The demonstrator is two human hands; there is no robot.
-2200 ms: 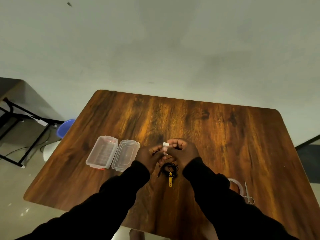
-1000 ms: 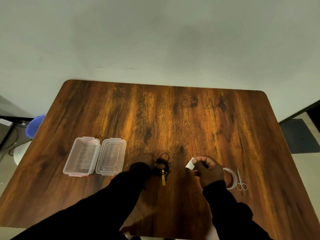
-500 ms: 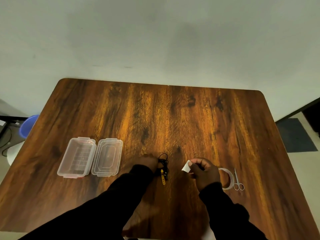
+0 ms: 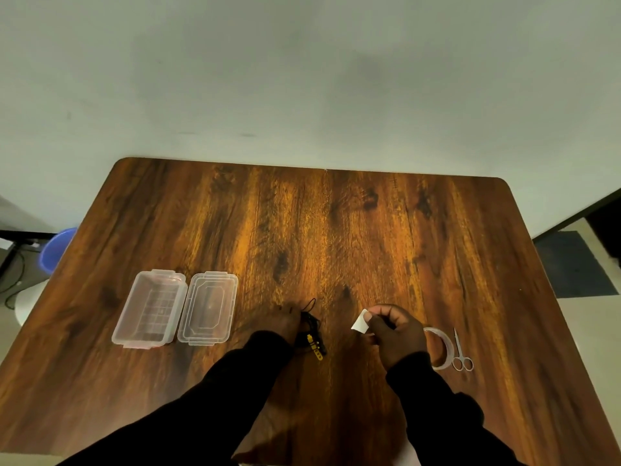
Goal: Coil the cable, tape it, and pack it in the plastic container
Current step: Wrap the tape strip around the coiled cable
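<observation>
Left hand (image 4: 285,326) grips coiled cable (image 4: 312,334) near tabletop's front edge; right hand (image 4: 395,334) pinches tape piece (image 4: 360,322).

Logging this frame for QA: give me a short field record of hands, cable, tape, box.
left hand: on the coiled cable, pinning it to the table
right hand: fingers pinch a tape piece, lifted
box: open, empty, left of the lid
tape roll: flat, by the right hand
scissors: right of the roll
stage: cable coiled, not visibly taped
</observation>
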